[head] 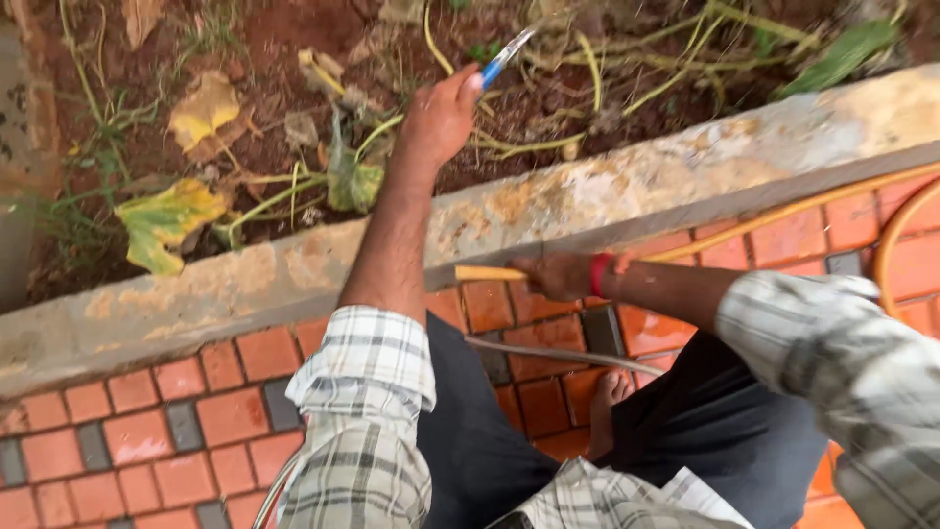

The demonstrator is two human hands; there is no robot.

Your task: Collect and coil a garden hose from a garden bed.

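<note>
Nearby, concrete kerb point(685, 176), yellowed leaves point(166, 220).

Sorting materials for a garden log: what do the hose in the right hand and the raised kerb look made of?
The hose looks like flexible yellow-orange plastic or rubber, smooth and curving where the right hand grips it. The kerb seems cast concrete: grey, rough, weather-stained.

a red brick paving point(225, 416) carries an orange hose point(783, 214) beside the concrete curb point(685, 167).
</note>
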